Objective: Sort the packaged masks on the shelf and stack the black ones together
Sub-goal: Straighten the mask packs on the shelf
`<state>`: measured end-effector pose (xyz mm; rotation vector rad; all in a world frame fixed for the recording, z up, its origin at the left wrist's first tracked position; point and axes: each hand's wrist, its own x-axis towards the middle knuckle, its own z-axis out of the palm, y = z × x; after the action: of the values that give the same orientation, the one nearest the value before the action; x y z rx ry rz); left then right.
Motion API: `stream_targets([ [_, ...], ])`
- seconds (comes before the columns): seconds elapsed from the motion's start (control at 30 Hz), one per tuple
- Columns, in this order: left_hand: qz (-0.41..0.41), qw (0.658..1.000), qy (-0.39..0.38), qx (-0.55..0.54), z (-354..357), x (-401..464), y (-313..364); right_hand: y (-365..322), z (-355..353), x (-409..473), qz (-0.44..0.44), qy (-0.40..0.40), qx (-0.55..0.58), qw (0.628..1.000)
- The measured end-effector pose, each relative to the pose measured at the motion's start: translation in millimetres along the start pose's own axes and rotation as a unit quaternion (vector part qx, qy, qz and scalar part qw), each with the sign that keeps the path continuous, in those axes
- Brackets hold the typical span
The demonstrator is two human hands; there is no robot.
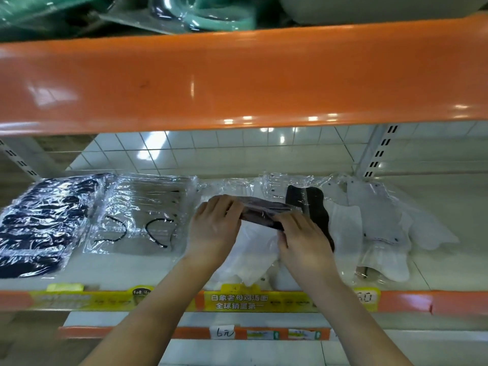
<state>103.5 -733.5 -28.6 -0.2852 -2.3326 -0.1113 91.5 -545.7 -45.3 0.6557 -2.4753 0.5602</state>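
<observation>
A small bundle of black packaged masks (264, 210) is held above the middle of the shelf. My left hand (215, 228) grips its left end and my right hand (301, 239) grips its right end. Under my hands lie white packaged masks (253, 249). Another black mask in clear wrap (315, 207) lies just right of the bundle, among more white masks (375, 223). At the far left sits a stack of dark packaged masks (45, 220). Beside it lie pale masks with black ear loops (142, 215) in clear wrap.
The orange upper shelf edge (237, 80) hangs low over the mask shelf. Green wrapped goods (206, 14) lie on top of it. The mask shelf's front rail (422, 299) carries yellow price labels. A slotted upright (380, 151) stands at the back right.
</observation>
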Motion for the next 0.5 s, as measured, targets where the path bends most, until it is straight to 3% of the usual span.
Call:
stream_targets([
  [0.17, 0.007, 1.0, 0.008, -0.001, -15, -21, -34, -30, 27, 13, -0.01, -0.007, 0.006, 1.0],
  [0.5, 0.009, 1.0, 0.003, 0.02, -65, -69, -130, -164, 73, 37, -0.041, -0.028, 0.029, 0.998],
])
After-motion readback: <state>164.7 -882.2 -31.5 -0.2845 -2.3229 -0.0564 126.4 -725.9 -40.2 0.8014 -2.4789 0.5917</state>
